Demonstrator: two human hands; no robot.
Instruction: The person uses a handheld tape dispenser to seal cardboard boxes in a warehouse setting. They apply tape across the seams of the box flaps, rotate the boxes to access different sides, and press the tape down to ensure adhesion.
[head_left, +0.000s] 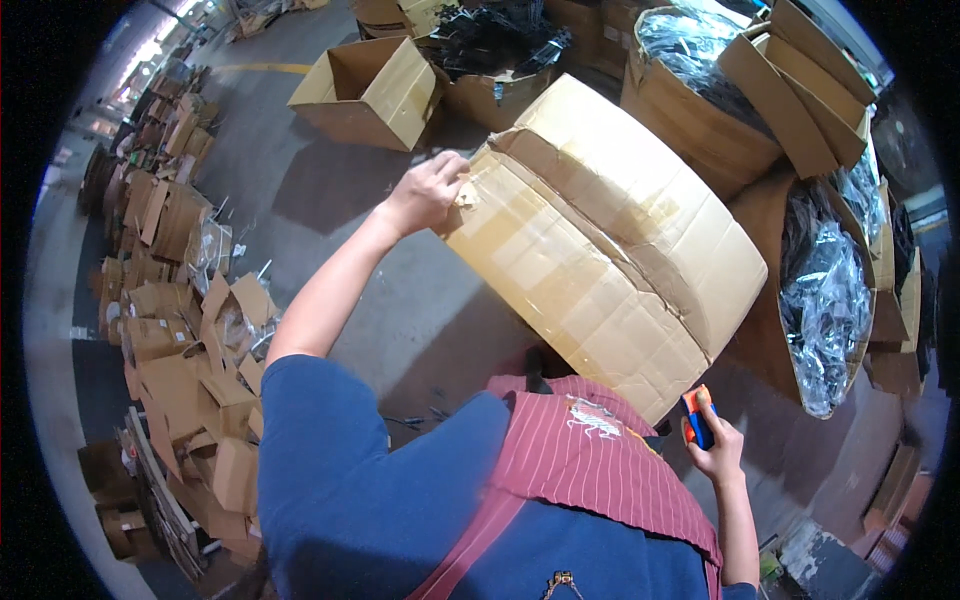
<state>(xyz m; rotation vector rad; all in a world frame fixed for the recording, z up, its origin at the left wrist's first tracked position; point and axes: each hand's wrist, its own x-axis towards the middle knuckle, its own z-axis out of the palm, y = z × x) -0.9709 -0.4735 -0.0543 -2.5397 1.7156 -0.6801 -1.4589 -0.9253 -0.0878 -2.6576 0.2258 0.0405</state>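
A large, taped cardboard box [570, 270] is tilted in front of me, with a deep crease running along it. My left hand [433, 188] is closed on its upper left corner, where the cardboard looks torn. At the lower right corner of the box, my right hand [717, 448] is wrapped round a small orange-and-blue hand tool [698, 415]. The tool's upper end is close to the box; whether it touches cannot be made out, and no blade shows. The underside of the box is hidden.
An open cardboard box [375, 90] stands on the floor ahead. Large cartons of clear plastic wrap [830, 300] and dark items crowd the right side and the back. A long heap of flattened and broken cardboard [190, 390] lines the left. Small dark scraps [410, 422] lie on the floor.
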